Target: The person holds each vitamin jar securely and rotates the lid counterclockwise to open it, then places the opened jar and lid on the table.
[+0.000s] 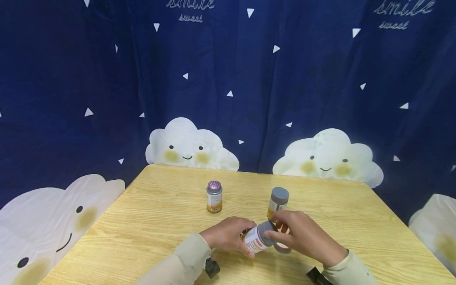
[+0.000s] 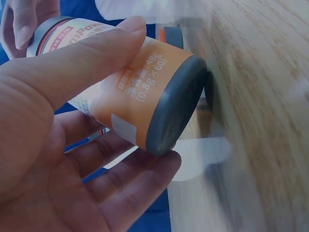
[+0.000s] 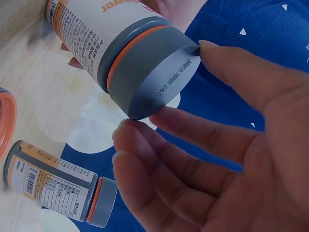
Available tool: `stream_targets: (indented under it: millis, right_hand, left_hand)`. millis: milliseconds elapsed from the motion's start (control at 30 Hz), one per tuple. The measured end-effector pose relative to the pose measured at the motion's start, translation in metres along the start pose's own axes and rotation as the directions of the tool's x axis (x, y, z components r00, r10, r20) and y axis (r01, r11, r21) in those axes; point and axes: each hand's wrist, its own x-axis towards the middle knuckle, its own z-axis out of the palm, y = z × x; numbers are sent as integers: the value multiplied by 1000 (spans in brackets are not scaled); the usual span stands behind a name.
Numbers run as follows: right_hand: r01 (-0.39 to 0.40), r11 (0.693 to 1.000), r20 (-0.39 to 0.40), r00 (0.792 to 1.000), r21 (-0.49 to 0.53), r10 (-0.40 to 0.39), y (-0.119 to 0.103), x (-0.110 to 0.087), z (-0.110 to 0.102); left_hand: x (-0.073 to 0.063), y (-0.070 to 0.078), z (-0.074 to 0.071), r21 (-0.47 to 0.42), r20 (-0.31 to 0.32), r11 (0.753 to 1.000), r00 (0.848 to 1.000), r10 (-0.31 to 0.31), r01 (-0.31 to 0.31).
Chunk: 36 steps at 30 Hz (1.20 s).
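My left hand (image 1: 228,234) grips a white-and-orange pill bottle (image 1: 254,242) round its body, tilted with its base toward the lower left. In the left wrist view the thumb lies across the label, with fingers under the dark grey base (image 2: 176,106). The bottle's grey lid (image 3: 145,67), with an orange ring below it, is on. My right hand (image 1: 308,237) pinches this lid's edge between thumb and fingertips. Below the lid, a loose grey lid (image 1: 283,248) lies on the table, partly hidden by the right hand; its orange inner rim shows in the right wrist view.
A second bottle with a grey lid (image 1: 278,201) stands upright just behind my right hand. Farther left stands a bottle (image 1: 214,200) without a lid, its top covered by shiny pinkish foil. The wooden table (image 1: 149,221) ends at a blue curtain (image 1: 206,87) printed with clouds.
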Motion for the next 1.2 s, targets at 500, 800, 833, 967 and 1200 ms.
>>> stream_targets:
  millis: [500, 800, 833, 967, 1200]
  right_hand:
    - [172, 984, 2, 985, -39, -172, 2, -3, -5]
    - [210, 975, 35, 978, -69, -208, 2, -2, -6]
    - [208, 976, 38, 978, -68, -205, 2, -2, -6]
    - [176, 983, 48, 984, -56, -174, 2, -3, -6]
    - [81, 993, -59, 995, -83, -86, 1, -3, -1]
  left_hand:
    - [-1, 1, 0, -29, 11, 997, 997, -72, 72]
    - [-2, 1, -1, -41, 17, 996, 997, -81, 81]
    - [-2, 1, -1, -41, 19, 996, 996, -82, 83]
    - [-1, 1, 0, -46, 19, 996, 997, -78, 79]
    - [0, 0, 1, -34, 14, 999, 999, -37, 38]
